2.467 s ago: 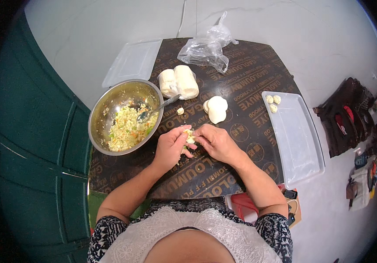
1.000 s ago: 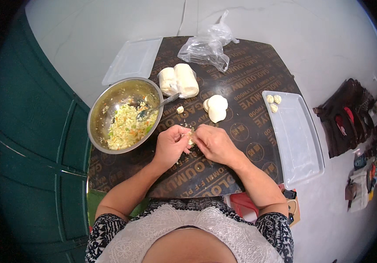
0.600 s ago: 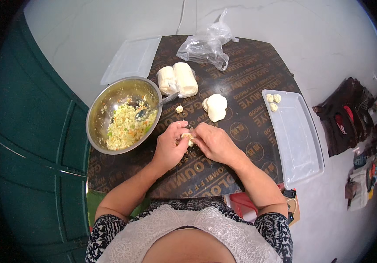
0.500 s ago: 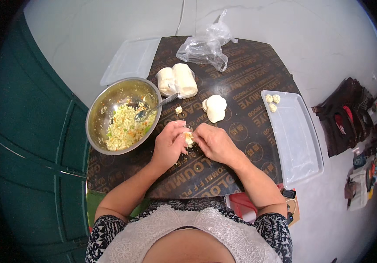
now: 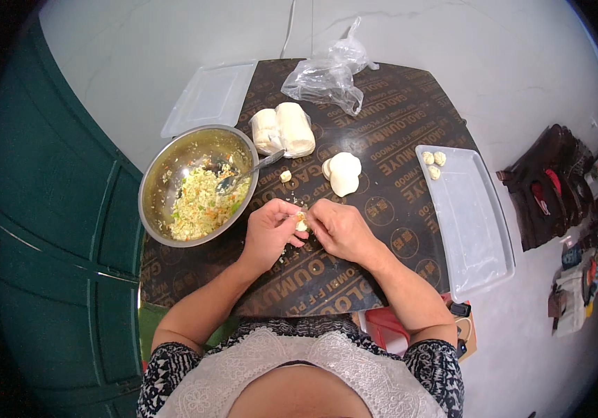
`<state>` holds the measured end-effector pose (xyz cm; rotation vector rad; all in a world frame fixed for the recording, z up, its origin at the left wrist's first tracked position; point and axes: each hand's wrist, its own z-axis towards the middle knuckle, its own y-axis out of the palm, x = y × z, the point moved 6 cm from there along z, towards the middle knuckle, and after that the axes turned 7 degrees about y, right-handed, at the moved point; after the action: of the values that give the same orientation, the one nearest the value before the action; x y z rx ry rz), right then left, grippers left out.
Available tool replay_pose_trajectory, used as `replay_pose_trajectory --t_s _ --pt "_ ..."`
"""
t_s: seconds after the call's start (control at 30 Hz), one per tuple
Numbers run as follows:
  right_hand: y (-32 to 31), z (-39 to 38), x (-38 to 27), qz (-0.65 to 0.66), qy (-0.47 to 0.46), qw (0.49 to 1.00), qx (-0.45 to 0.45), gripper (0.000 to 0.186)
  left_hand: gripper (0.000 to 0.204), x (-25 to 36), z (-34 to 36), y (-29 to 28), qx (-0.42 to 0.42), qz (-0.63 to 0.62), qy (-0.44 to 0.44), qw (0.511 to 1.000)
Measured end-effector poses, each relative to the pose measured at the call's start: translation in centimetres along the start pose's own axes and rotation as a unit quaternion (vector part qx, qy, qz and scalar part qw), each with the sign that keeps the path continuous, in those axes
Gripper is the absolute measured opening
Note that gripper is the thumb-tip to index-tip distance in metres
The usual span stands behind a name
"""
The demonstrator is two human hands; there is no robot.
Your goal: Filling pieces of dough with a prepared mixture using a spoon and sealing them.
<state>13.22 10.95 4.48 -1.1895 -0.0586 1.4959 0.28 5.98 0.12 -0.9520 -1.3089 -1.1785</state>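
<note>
Small pale dough wrapper with yellow-orange filling [image 5: 301, 223] is held above the near half of the black, gold-printed tabletop [image 5: 410, 104] — the left hand [image 5: 271, 233] has it in its grip, while the right hand [image 5: 339, 228] pinches its right side. Beyond lie flat, round white wrappers [image 5: 345, 174], overlapping. By the left edge stands a round stainless-steel bowl [image 5: 163, 160] — chopped mixture [image 5: 205, 207] inside; along the right edge, a clear plastic tray [image 5: 476, 230] bears three round pale dumplings [image 5: 439, 158].

I saw open tabletop [image 5: 407, 198] from the right hand [image 5: 344, 228] to the plastic tray [image 5: 471, 223]; leftward, the steel bowl [image 5: 171, 171] blocked passage.
</note>
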Motion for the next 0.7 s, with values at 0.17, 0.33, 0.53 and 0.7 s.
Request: replay_pose_trajectory --t_s 0.17,0.33,0.53,0.7 --pt "-0.7 0.1 -0.1 -0.015 0.008 0.999 0.028 0.013 0.011 0.8 -0.4 -0.1 0.062 -0.012 -0.028 0.998" --pt "-1.0 0.1 0.5 -0.005 0.026 0.997 0.076 0.011 0.020 0.2 -0.5 -0.8 0.045 0.057 0.015 0.997" --pt "-1.5 0.2 0.1 0.002 0.022 0.996 0.092 0.011 0.025 0.6 -0.4 -0.3 0.007 0.075 0.104 0.992" --pt "-0.9 -0.1 -0.4 0.028 -0.004 0.998 0.061 0.011 0.019 1.3 -0.6 -0.4 0.039 0.049 0.096 0.993"
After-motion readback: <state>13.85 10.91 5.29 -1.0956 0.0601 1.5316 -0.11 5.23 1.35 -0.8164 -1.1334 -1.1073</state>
